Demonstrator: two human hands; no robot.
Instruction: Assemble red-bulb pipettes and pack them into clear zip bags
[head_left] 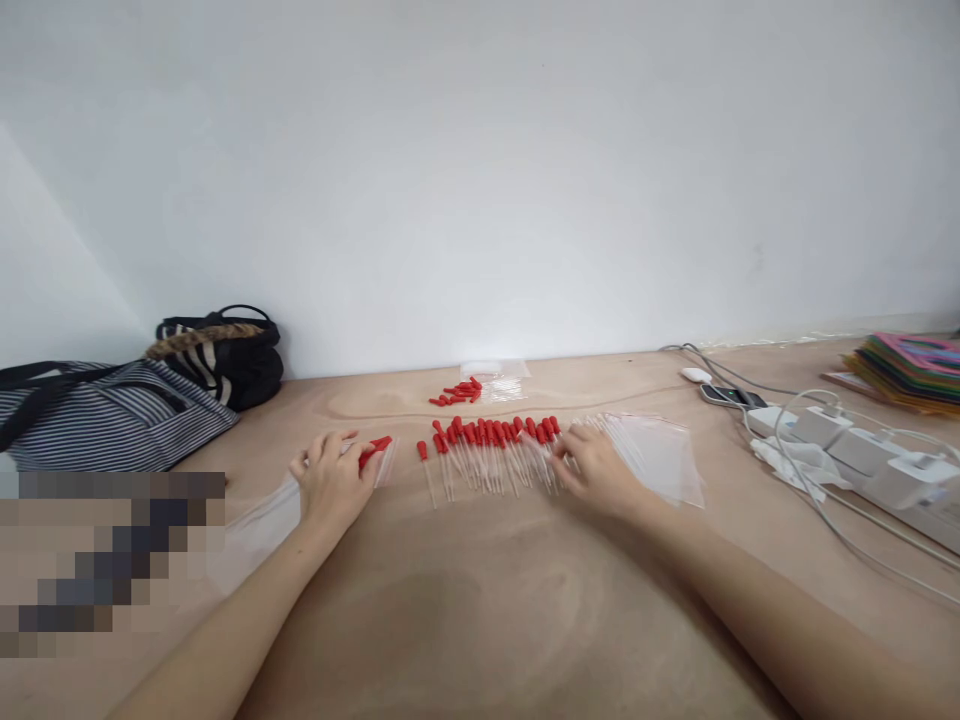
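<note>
At the left of the row, my left hand (335,478) curls its fingers over red rubber bulbs (376,449) that lie at the edge of a clear plastic bag (259,525). Across the middle of the table runs a row of droppers (491,450), red-bulbed with thin clear tubes pointing toward me. At the row's right end is my right hand (596,468), its thumb and fingers bent toward each other; what lies between them is hidden or too clear to make out. Loose clear tubes (624,440) lie beside it on another plastic bag (667,455).
Behind the row lie more red bulbs (456,392) and small clear tubes (504,388) near the wall. A striped bag (127,415) and a black bag (240,365) sit at left. Chargers with cables (862,455), crumpled tissue (799,465) and stacked coloured sheets (911,370) stand at right.
</note>
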